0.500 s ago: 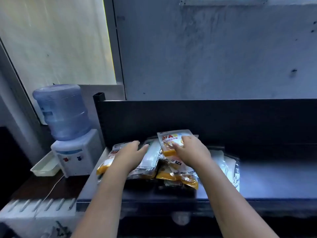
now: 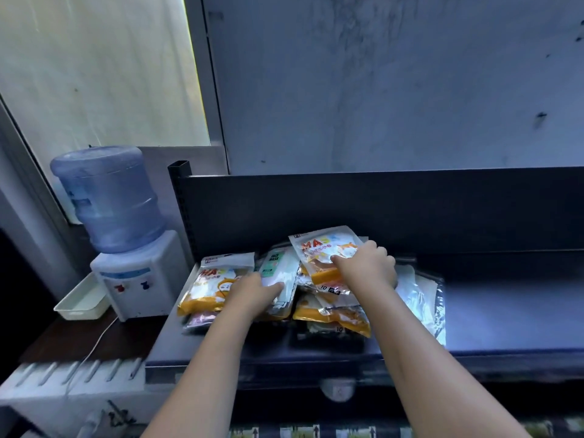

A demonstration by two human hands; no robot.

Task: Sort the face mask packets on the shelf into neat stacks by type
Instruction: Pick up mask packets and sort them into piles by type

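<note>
face mask packets (image 2: 335,316) lie jumbled on the shelf (image 2: 505,311). my right hand (image 2: 366,268) pinches the top orange packet (image 2: 319,248), tilted up, i judge for regrouping. my left hand (image 2: 251,290) rests on the white packet (image 2: 279,273), its grip unclear.

shop: metal display shelf (image 2: 347,200), packaged stock (image 2: 218,286)

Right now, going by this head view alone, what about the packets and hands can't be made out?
Head view:
- Pile count: the right hand and the orange packet it holds cover the packets beneath.
- Pink packet: mostly under the left orange packet; its print is hidden.
- Clear packets: glare washes out their labels.
- Left hand on the white packet: its fingertips are out of sight, so grip is unclear.
</note>
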